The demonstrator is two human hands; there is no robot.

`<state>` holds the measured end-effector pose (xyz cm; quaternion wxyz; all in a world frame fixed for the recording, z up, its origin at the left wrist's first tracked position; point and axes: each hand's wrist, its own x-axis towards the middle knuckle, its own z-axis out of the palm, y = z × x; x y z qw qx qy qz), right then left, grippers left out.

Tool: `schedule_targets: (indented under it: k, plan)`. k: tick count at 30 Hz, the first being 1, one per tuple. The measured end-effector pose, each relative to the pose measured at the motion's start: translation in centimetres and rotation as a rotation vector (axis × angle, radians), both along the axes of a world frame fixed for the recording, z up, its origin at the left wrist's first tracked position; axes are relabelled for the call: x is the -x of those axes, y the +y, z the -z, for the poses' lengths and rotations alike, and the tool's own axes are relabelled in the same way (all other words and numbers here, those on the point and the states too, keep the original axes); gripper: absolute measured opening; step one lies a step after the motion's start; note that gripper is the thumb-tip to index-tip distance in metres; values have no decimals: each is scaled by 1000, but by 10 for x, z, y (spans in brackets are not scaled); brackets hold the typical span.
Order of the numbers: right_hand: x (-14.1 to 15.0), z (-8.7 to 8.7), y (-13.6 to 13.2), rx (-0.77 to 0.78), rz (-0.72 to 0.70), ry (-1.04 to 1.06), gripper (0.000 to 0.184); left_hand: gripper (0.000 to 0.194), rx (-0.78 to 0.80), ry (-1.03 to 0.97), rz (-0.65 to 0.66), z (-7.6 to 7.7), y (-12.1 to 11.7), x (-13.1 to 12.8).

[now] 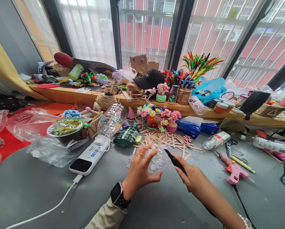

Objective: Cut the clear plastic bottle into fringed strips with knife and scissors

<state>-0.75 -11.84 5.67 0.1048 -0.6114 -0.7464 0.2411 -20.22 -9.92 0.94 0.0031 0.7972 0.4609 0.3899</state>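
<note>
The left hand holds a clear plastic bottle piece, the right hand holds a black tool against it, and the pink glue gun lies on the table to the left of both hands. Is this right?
Not quite. In the head view the pink glue gun lies to the right of both hands. The rest holds: the left hand holds the clear plastic bottle piece, the right hand the black tool.

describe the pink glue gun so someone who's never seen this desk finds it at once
Start at the grey table below the window. On its right side, just right of the right hand holding a black tool, lies the glue gun. It is the only pink pistol-shaped thing there, with a black cord trailing toward the near edge, unlike the thin yellow pen beside it.
</note>
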Motion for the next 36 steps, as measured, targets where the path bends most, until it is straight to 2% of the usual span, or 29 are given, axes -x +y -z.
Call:
schedule_targets:
  k: [6, 10, 15, 17, 21, 36]
  plan:
    - [4, 7, -1, -126, -9, -80, 45, 59, 21, -20, -8, 2, 0, 0]
    - [6, 10, -1, -161, -20, -13, 45, 59, 51, -46, -25, 0, -1, 1]
    - [1, 10, -2, 35, -6, 252, 48, 59, 62, -81, -19, -1, 0, 4]
    - [-3, 9, -1, 30, 6, 281, 49, 59, 64, -79, -3, 0, 0, 4]
    - [-8, 7, 0, -36, 9, 190, 49, 59, 58, -67, 2, 0, 0, 4]
    - [0, -11, 7, 11, -40, 39, 47, 59, 12, -11, 29, 1, 0, 0]
